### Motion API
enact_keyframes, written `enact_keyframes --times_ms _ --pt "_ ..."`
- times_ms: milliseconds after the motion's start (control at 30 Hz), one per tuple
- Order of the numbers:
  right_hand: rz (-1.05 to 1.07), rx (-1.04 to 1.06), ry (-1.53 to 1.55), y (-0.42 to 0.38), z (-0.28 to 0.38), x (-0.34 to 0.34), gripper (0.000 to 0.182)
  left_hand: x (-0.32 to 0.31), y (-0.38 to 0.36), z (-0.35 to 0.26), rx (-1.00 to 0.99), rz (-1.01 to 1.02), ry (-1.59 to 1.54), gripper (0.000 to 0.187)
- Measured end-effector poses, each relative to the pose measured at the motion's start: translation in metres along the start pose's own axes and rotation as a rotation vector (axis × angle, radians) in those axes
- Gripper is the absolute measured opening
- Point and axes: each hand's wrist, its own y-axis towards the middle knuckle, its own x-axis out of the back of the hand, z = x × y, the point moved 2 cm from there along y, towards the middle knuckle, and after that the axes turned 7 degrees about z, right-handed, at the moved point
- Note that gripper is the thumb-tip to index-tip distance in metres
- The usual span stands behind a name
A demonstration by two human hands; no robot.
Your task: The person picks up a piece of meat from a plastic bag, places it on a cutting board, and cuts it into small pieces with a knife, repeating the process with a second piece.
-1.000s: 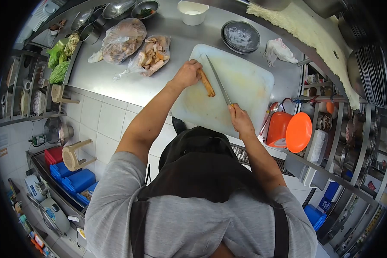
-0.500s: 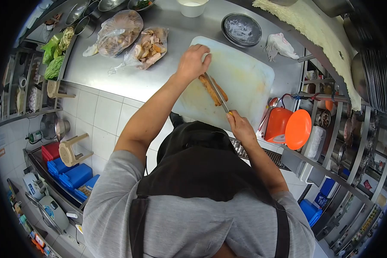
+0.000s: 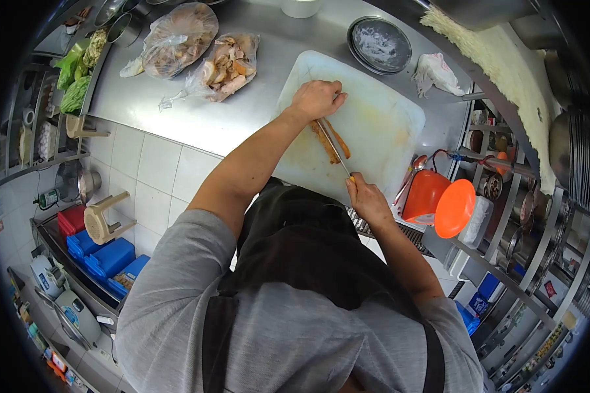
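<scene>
A long piece of browned food (image 3: 324, 142) lies on the white cutting board (image 3: 380, 124), and the knife blade (image 3: 338, 149) lies lengthwise over it. My right hand (image 3: 372, 198) is closed around the knife's handle at the near edge of the board. At the far end of the blade is my left hand (image 3: 318, 99), its fingers curled and its thumb out to the right. The hand hides the knife's tip and whatever lies under the fingers.
Two plastic bags of meat pieces (image 3: 180, 40) (image 3: 231, 67) lie left of the board. Dark bowls (image 3: 380, 44) and a crumpled white cloth (image 3: 437, 73) sit beyond it. Orange containers (image 3: 426, 196) (image 3: 455, 208) and a spoon (image 3: 418, 164) are at the right.
The whole view has shifted a little. My left hand has moved slightly right over the board. The knife stays over the food, with my right hand still on its handle.
</scene>
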Motion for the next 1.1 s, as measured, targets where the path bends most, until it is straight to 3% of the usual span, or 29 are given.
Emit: enact_keyframes --times_ms 167,433,867,933,1033,1100 --pt "0.057 0.002 -0.012 0.008 -0.003 0.005 0.035 -0.007 0.005 0.009 0.024 0.040 -0.015 0.029" --pt "-0.094 0.069 0.052 0.013 -0.015 -0.009 0.035 -0.008 0.003 0.009 0.000 -0.054 -0.005 0.029" --pt "-0.157 0.178 0.081 0.009 -0.012 -0.004 0.034 0.005 -0.005 0.007 0.051 -0.121 -0.032 0.025" --pt "-0.176 0.169 0.069 0.017 -0.018 -0.013 0.034 0.007 -0.014 0.004 -0.096 -0.429 -0.127 0.015" --pt "-0.151 0.132 0.158 0.017 -0.020 -0.014 0.033 0.021 -0.034 -0.007 -0.095 -0.553 -0.218 0.011" --pt "-0.137 0.128 0.179 0.018 -0.020 -0.012 0.033 0.022 -0.064 -0.004 -0.048 -0.460 -0.102 0.014"
